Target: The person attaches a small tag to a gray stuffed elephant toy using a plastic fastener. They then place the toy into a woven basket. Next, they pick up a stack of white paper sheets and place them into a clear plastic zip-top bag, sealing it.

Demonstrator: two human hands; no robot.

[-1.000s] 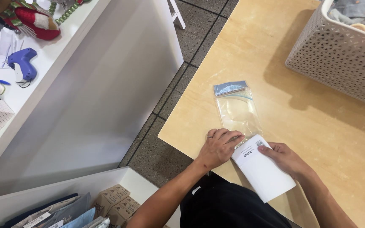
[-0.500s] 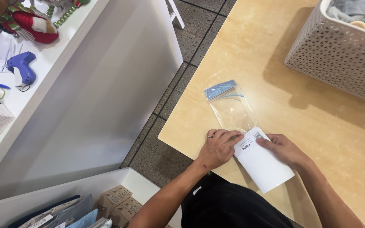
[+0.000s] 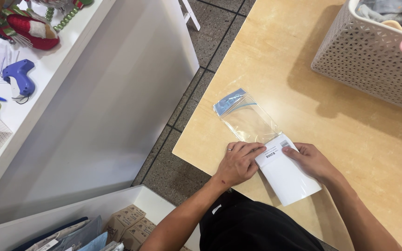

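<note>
Clear plastic sleeve bag (image 3: 249, 118) with a blue-tinted sealing strip at its far end lies flat on the desk, long axis slanted from far-left to near-right. Far end empty and see-through, slightly wrinkled and glossy. White rectangular card (image 3: 286, 175) with a small printed label and barcode at its upper edge lies along the same slant, its upper edge meeting the near, open end of the bag; cannot tell whether it is inside the mouth. The card's lower part lies flat, close to the desk's near edge. Left hand (image 3: 238, 162) presses fingertips on the card's upper left corner; right hand (image 3: 309, 160) touches its upper right edge.
</note>
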